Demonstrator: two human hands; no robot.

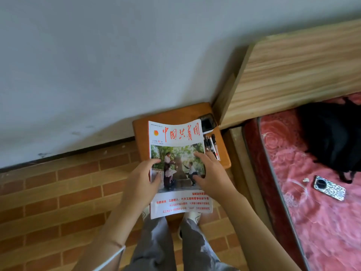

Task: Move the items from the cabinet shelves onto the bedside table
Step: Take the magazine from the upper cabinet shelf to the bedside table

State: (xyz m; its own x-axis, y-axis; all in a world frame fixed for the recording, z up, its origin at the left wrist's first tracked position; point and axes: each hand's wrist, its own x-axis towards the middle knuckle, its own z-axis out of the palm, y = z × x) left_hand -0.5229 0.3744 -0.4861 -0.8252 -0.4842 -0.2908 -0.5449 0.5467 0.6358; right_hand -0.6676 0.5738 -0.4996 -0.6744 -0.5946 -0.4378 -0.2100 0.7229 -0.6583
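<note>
A magazine (176,133) with red characters and a photo cover is held flat over the small orange-brown bedside table (142,128), covering most of its top. My left hand (143,178) grips its left edge with the thumb on the cover. My right hand (210,174) grips the right edge, fingers spread over the photo. Several pens (212,144) lie along the table's right side, and a dark box-like object (208,121) sits at its back right corner.
A wooden headboard (293,75) rises right of the table. The bed has a pink floral cover (322,222) carrying a phone (329,188) and a black bag (332,133). A grey wall (97,65) stands behind. My legs and shoes are on the brick-pattern floor (58,202).
</note>
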